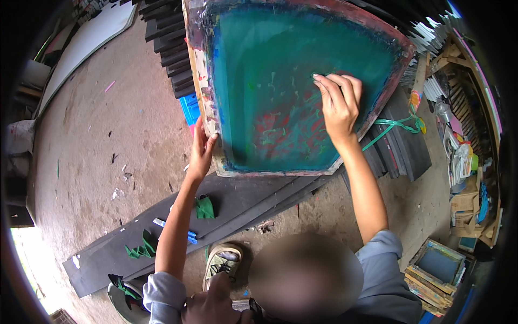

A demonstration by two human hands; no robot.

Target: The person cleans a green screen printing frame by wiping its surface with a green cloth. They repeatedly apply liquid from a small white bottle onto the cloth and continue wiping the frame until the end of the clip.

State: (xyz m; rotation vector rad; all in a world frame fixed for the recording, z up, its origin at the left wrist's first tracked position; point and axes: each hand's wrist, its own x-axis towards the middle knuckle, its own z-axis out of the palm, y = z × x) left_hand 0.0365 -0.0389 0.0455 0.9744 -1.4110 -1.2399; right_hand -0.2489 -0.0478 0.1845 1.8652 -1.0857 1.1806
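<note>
A screen-printing frame with green-blue mesh leans before me, smudged with red and pale green marks near its middle. My left hand grips the frame's lower left edge, thumb on the front and fingers around the side. My right hand is against the upper right part of the mesh, its fingers bent and pinched together. A small dark bit shows at those fingertips, too little to name. Below the frame, a green cloth scrap lies on long dark foam sheets.
Dark sheets are stacked behind the frame, and more dark slabs stand right with a green tie. Smaller wooden frames are piled lower right. A shelf holds clutter. A shoe is near the sheets.
</note>
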